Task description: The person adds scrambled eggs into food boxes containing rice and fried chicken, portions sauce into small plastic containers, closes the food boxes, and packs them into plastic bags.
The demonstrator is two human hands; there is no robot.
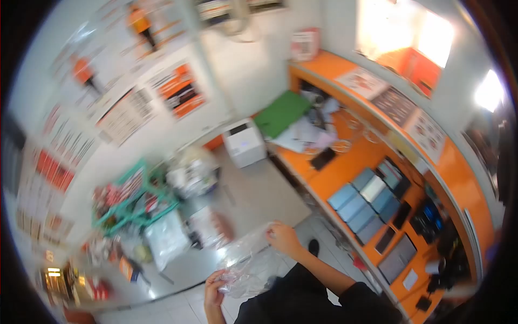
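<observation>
1. Clear plastic bag (245, 270): stretched btwn the 2 hands, thin, crinkled, see-thru. Can't tell if anything's in it.
2. L hand (214, 289): at the bag's L end, fingers curled in, nearly closed, gripping the film. Exact finger placement blurred.
3. R hand (283, 238): at the bag's upper R end, higher in view than L hand; fingers bent, thumb side pinching the edge. Hand mostly closed, bag only.
4. Bag pos. rel. to hands: R of L hand, lower L of R hand; touches both, middle sags btwn them. It's in front of the person's dark clothing, by the near edge of the grey table (253, 189), w/ tiled floor (183, 310) showing below.
5. On table, nearest the bag: pinkish-white packet (208, 227), blurred, beyond the hands. White plastic packet (168, 240) L of that, then green crate (135, 210) w/ mixed stuff in it.
6. Far end of table: white boxy unit (244, 144), dark panel on top, well apart from hands.
7. R side: orange desk (302, 164) w/ flat bluish slabs (359, 205) in rows.
</observation>
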